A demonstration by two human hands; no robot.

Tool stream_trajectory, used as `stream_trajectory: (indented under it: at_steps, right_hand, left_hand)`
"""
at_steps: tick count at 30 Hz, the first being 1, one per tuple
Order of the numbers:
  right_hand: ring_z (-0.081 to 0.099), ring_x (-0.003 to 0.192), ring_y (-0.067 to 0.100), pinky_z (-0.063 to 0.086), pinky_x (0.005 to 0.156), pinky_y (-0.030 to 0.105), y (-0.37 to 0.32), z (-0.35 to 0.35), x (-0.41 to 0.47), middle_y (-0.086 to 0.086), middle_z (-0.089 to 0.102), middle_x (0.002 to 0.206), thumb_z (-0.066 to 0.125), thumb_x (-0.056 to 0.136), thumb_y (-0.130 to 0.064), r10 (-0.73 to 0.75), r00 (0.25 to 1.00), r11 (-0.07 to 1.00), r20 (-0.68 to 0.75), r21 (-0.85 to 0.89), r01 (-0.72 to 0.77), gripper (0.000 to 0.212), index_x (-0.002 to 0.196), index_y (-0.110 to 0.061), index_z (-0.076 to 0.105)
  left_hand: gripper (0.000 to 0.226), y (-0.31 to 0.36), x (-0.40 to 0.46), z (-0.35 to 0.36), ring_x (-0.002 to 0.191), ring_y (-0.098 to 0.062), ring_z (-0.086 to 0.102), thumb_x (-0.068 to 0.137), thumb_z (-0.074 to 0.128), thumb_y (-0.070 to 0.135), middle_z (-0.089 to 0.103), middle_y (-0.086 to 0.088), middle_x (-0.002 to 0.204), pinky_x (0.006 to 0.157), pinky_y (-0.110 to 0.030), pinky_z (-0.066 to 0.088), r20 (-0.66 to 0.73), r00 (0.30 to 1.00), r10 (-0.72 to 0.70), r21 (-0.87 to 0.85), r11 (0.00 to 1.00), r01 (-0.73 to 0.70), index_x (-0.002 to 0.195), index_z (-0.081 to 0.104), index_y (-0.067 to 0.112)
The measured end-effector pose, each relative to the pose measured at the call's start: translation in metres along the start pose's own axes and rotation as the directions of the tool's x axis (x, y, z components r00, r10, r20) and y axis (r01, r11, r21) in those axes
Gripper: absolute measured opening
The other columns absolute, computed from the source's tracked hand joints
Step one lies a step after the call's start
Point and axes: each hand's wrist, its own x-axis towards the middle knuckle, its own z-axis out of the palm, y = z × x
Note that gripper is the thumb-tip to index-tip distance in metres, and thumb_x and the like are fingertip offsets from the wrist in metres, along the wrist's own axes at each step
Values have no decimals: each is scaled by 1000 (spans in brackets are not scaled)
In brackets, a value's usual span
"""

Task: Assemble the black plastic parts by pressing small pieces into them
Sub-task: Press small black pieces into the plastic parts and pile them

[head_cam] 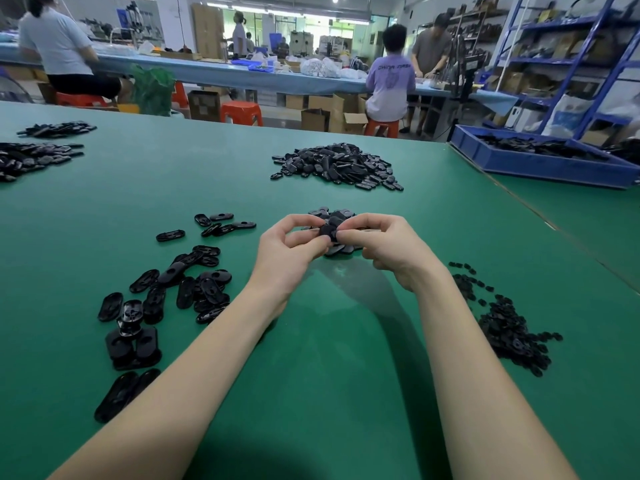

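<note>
Part [329, 231]: black, frame centre, above the table [311, 358], pinched between both hands.
Left hand [289, 251]: fingers curled on the part.
Right hand [382, 245]: fingertips pinching it too.
Small pieces [505, 327]: lower right.
Ovals [180, 289]: left.

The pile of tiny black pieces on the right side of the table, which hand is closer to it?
Right. The right hand is just up and left of the pile of tiny pieces; the left hand sits farther left, beyond the held black part.

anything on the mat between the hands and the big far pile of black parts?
Head view: a small cluster of black parts just beyond the hands; past it, bare green mat up to the big pile.
</note>
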Motion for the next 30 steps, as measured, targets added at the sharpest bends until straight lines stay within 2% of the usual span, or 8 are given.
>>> stream_trajectory:
  at_steps: [3, 6, 9, 14, 17, 22, 26, 30]
  right_hand:
    - [40, 43, -1, 25, 42, 15, 0, 1, -2, -11, 67, 56, 77, 88, -19, -20, 1000, 1000, 1, -3, 20, 6, 84, -23, 75]
    - [46, 42, -4, 25, 40, 13, -1, 1, -2, -11, 67, 55, 77, 88, -18, -33, 999, 999, 4, 2, 33, 4, 87, -21, 75]
    - [42, 42, -2, 24, 40, 14, -1, 3, -2, -11, 67, 56, 78, 87, -19, -25, 1000, 1000, 4, -8, 25, 4, 87, -22, 76]
    - [36, 42, 5, 25, 39, 16, -2, 3, 1, -12, 68, 60, 83, 84, -24, 60, 998, 998, 10, -21, -59, 13, 94, -24, 74]
    - [37, 41, 3, 26, 41, 15, 1, 3, 0, -15, 64, 58, 83, 85, -26, 59, 997, 997, 55, -52, -56, 10, 83, -24, 74]
    - [40, 44, 3, 31, 42, 14, 1, 5, 0, -10, 61, 63, 85, 83, -26, 0, 996, 989, 91, -146, 13, 13, 80, -23, 73]
    - [45, 43, -1, 34, 44, 11, 0, 5, 2, -5, 64, 71, 81, 84, -20, -32, 997, 984, 72, -172, 44, 7, 82, -21, 74]
    - [50, 59, 8, 38, 53, 16, 3, 8, 4, -3, 61, 70, 81, 82, -19, -38, 999, 977, 21, -209, 41, 5, 83, -17, 77]
  left_hand:
    - [23, 1, -1, 0, 79, -13, 72, 85, 73, 0, 79, -3, 88, 83, -25, 56, 6, 1000, 2, 14, 1000, -2, 99, 68, 18]
    - [23, 2, -1, 0, 78, -13, 71, 85, 72, -1, 79, -2, 87, 87, -28, 55, 9, 1000, -3, 27, 1000, 3, 98, 68, 18]
    - [23, 2, -1, -1, 75, -13, 68, 85, 72, 0, 79, -1, 87, 91, -32, 55, 11, 1000, -13, 48, 999, 13, 97, 68, 20]
    - [24, 3, -2, -2, 74, -14, 67, 86, 68, -3, 77, -5, 84, 90, -30, 55, 13, 1000, -26, 66, 998, 25, 95, 67, 19]
    - [23, 3, -1, -4, 77, -21, 64, 87, 65, -7, 74, -10, 84, 92, -32, 55, 34, 996, -88, 27, 996, 87, 96, 64, 14]
    - [18, 3, -1, -7, 69, -16, 63, 88, 67, -6, 71, -11, 78, 68, -20, 57, 16, 989, -146, 25, 989, 146, 97, 60, 9]
    - [17, 3, 1, -7, 72, -18, 65, 88, 66, -7, 72, -12, 79, 77, -22, 59, 24, 987, -157, 1, 988, 157, 96, 65, 9]
    - [18, -1, 1, -5, 74, -21, 63, 86, 69, -6, 73, -9, 77, 84, -25, 58, 24, 984, -176, 18, 984, 176, 92, 67, 10]
